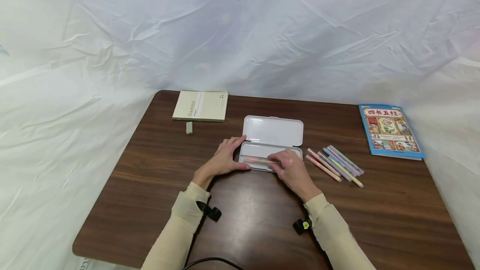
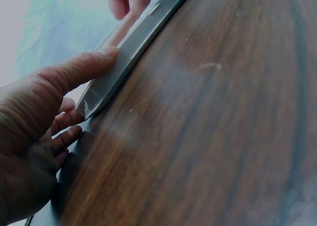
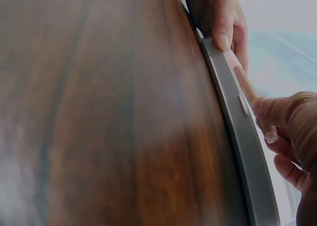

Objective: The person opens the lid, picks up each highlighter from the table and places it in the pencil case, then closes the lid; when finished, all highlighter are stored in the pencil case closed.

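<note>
Our right hand [image 1: 294,171] pinches a pinkish pen [image 1: 258,159] along the near side of the open case [image 1: 255,149], fingers narrow; our left hand [image 1: 225,157] grips the case's left end, thumb on the near wall. If we release the pen tilted, it could catch and roll; if our left grip slackens, the case could skid on the desk [image 1: 245,224].

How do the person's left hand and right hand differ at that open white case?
The left hand holds the left end of the white case; the right hand pinches a pinkish pen at the case's near side. The left hand spreads across that end; the right hand bunches close around the pen. Both are bare, below cream sleeves.
</note>
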